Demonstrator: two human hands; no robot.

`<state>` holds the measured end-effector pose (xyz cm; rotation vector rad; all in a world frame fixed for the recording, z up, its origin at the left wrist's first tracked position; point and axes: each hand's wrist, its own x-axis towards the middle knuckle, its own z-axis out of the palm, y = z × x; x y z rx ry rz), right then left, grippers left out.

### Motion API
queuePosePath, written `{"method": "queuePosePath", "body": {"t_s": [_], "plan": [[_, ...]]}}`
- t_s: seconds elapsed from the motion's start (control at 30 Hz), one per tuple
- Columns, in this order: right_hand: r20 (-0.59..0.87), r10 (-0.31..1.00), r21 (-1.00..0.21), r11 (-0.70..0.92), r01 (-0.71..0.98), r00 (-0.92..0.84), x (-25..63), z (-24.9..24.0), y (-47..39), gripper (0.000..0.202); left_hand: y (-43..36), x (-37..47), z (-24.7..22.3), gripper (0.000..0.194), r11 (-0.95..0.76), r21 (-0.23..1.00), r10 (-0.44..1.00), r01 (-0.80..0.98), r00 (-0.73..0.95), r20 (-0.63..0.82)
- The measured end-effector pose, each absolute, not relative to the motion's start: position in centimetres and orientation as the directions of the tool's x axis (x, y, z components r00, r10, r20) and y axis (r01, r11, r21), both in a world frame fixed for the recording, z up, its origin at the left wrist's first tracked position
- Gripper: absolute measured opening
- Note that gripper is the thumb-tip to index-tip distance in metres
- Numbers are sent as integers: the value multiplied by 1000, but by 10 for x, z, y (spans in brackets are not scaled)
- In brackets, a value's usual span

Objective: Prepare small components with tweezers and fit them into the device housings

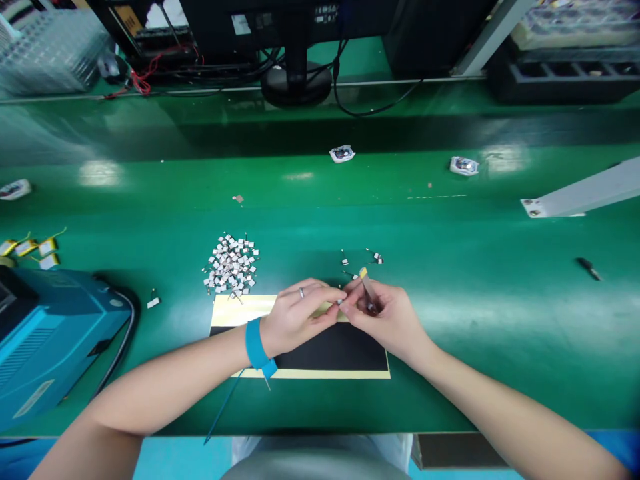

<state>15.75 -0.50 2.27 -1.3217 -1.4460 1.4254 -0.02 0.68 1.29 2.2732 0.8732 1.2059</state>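
One small part (340, 302) is pinched where the fingertips of the left hand (301, 316) and right hand (389, 316) meet, over a black-and-yellow mat (330, 353) on a green worktop (465, 287).
The right hand also grips a slim strip (369, 288) with a yellow tip. A heap (231, 264) of small white pieces lies at the mat's far edge, toward its left end; several loose pieces (377, 258) rest just beyond the right hand. A blue band (257, 343) circles the left wrist.

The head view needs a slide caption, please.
Left hand and right hand pinch a small part over a mat, near piled parts.
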Motion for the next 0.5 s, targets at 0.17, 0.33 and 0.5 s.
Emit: {"method": "queuePosePath", "body": {"t_s": [0.17, 0.33, 0.5], "plan": [[-287, 921, -954, -298, -5, -262, 159, 20, -1, 19, 6, 0, 13, 12, -695, 648, 711, 312, 436, 552], [-385, 864, -863, -461, -207, -324, 168, 20, 3, 26, 7, -2, 12, 10, -568, 775, 807, 277, 375, 457], [-395, 866, -904, -426, -39, -306, 170, 19, 2, 25, 2, 1, 11, 6, -524, 809, 827, 266, 387, 408]]}}
